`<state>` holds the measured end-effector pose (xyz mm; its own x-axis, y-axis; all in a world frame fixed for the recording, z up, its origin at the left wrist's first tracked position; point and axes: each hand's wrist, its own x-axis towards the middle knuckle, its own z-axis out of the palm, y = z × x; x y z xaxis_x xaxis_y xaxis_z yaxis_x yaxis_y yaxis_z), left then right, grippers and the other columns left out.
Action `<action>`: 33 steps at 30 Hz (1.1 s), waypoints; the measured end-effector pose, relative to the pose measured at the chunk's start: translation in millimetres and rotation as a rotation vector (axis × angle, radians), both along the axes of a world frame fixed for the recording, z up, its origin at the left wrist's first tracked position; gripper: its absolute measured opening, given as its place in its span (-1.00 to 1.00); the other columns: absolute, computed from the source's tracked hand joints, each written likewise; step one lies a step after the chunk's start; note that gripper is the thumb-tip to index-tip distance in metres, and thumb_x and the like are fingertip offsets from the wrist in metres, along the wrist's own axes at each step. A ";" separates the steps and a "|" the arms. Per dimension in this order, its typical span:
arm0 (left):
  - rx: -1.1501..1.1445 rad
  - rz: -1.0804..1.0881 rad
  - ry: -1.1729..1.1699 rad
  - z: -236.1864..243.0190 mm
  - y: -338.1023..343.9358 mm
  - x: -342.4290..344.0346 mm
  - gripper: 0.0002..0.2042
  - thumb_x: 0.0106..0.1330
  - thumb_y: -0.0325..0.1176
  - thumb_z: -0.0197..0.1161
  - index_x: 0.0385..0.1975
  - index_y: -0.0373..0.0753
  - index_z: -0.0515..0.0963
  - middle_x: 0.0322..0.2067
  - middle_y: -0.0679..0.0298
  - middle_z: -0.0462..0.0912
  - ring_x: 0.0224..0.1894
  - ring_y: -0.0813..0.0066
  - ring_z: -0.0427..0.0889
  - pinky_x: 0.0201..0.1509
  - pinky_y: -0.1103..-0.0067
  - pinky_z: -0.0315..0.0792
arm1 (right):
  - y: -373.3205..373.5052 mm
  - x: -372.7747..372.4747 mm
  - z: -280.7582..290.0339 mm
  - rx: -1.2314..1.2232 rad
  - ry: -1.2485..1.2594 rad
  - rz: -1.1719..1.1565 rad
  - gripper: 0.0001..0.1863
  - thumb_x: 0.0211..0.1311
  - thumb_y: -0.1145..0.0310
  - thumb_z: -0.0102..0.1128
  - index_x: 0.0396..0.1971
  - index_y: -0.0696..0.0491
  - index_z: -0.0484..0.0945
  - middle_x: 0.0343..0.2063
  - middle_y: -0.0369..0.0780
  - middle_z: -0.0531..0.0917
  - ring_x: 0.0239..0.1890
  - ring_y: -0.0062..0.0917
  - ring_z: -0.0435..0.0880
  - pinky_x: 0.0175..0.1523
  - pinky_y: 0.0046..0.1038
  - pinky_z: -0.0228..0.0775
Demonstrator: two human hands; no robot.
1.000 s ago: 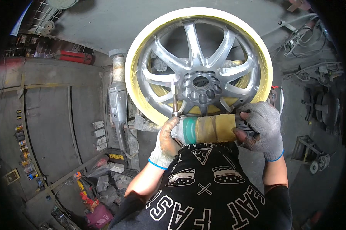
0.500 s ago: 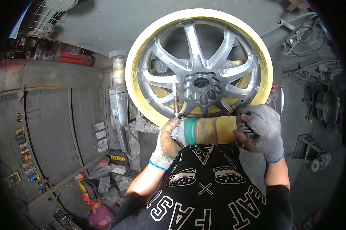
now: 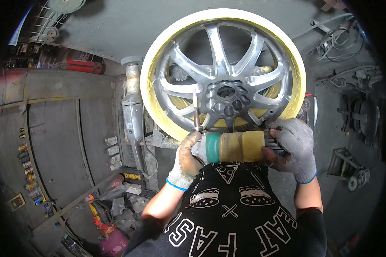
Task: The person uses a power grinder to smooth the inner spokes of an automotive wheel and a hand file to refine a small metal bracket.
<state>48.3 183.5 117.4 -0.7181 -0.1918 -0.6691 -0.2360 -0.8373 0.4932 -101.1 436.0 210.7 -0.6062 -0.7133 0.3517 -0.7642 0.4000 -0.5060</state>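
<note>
Two gloved hands hold one power tool (image 3: pixel 240 145) level between them, just in front of the wheel (image 3: pixel 227 105) and in front of the person's dark top (image 3: pixel 229 210). Left hand (image 3: pixel 187 158): thumb laid up over the tool's grey head, its other fingers mostly hidden behind or under it, so how far they wrap round I cannot tell. Right hand (image 3: pixel 293 147): fingers curled closed about the ribbed rear end, which the glove partly covers. A green collar and a yellowish wrapped body show between the hands.

From the head a thin shaft (image 3: pixel 196 120) points up across the lower left of the wheel; its pale tip is blurred, and whether it touches a spoke — or only passes in front of one — cannot be made out.

Yellow tape (image 3: pixel 290 100) lines the wheel's outer lip. Something pale and rough (image 3: pixel 180 73) shows between the spokes, most of it hidden by them. A grey metal stand (image 3: pixel 134 124) rises at left, partly behind the wheel. Lower left, a heap with a magenta bag (image 3: pixel 115 244) fades into the dark fisheye edge.
</note>
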 end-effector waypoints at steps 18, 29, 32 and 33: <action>-0.776 -0.244 0.236 -45.6 -16.9 23.1 -0.51 0.22 -0.35 0.44 0.13 -0.33 0.50 0.01 0.00 0.67 0.08 0.12 0.66 0.21 0.27 0.53 | -9.7 11.9 0.1 -0.009 -0.039 -0.018 -0.57 -0.08 0.24 0.56 -0.23 0.11 0.60 -0.25 -0.09 0.73 -0.28 -0.13 0.71 -0.12 -0.18 0.50; -1.319 -0.382 0.442 -45.9 -35.8 26.6 -0.37 -0.03 -0.54 0.56 0.14 -0.33 0.52 0.02 -0.04 0.65 0.11 0.01 0.65 0.22 0.24 0.51 | -29.2 16.7 -1.2 -0.036 0.055 0.003 -0.66 -0.04 0.27 0.54 -0.45 0.13 0.54 -0.38 -0.10 0.69 -0.38 -0.21 0.71 -0.27 -0.26 0.54; -1.232 -0.329 0.430 -53.2 -39.0 33.9 -0.41 0.02 -0.52 0.54 0.13 -0.33 0.53 0.01 -0.02 0.66 0.09 0.05 0.66 0.21 0.27 0.52 | -34.7 20.1 2.5 0.002 0.042 -0.020 -0.66 -0.05 0.27 0.54 -0.48 0.11 0.52 -0.38 -0.12 0.70 -0.35 -0.21 0.72 -0.24 -0.27 0.55; -1.187 -0.329 0.435 -58.9 -38.4 34.4 -0.42 0.03 -0.52 0.54 0.13 -0.33 0.53 0.01 -0.02 0.66 0.08 0.06 0.66 0.20 0.29 0.52 | -34.0 21.2 1.8 -0.009 0.043 -0.017 -0.66 -0.05 0.26 0.54 -0.48 0.11 0.52 -0.37 -0.11 0.70 -0.34 -0.20 0.72 -0.24 -0.27 0.55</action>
